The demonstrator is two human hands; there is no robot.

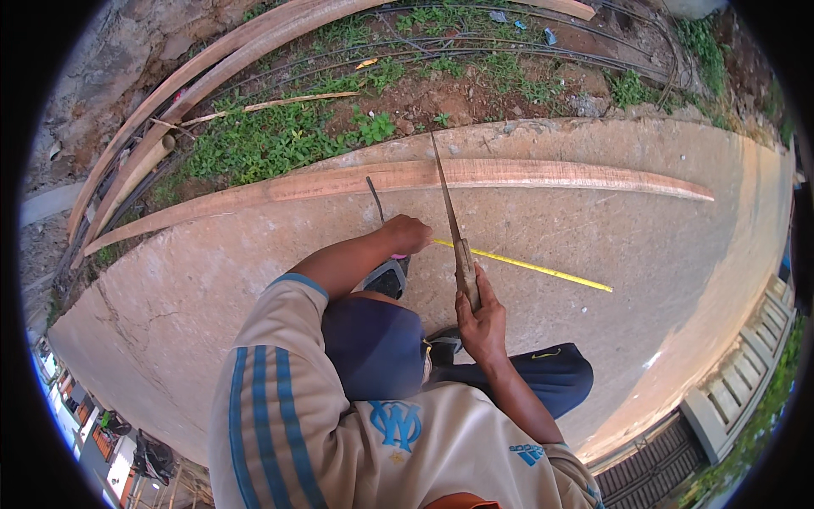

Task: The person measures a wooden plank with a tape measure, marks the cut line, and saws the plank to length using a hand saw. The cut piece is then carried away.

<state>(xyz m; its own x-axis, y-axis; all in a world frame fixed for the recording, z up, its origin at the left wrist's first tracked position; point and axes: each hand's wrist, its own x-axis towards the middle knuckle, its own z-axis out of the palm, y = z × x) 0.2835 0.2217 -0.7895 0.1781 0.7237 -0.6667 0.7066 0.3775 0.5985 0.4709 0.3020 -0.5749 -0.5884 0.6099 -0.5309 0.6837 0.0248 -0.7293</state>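
My left hand (407, 234) is closed on the near end of a yellow tape measure (534, 266), whose blade stretches out to the right over the concrete path; a small pink item shows under the fingers. My right hand (481, 321) grips the wooden handle of a long tool, apparently a saw (448, 192), its thin blade seen edge-on and pointing away from me across the long pale board (551, 174). A dark rod (372, 194) sticks out beyond my left hand toward that board.
Along the path's far edge are soil, weeds, more long planks (212, 72), a pipe (148, 161) and dark thin rods. The concrete path (212, 314) curves across the view under my bent legs. A slatted concrete drain cover (738, 365) and grating lie at lower right.
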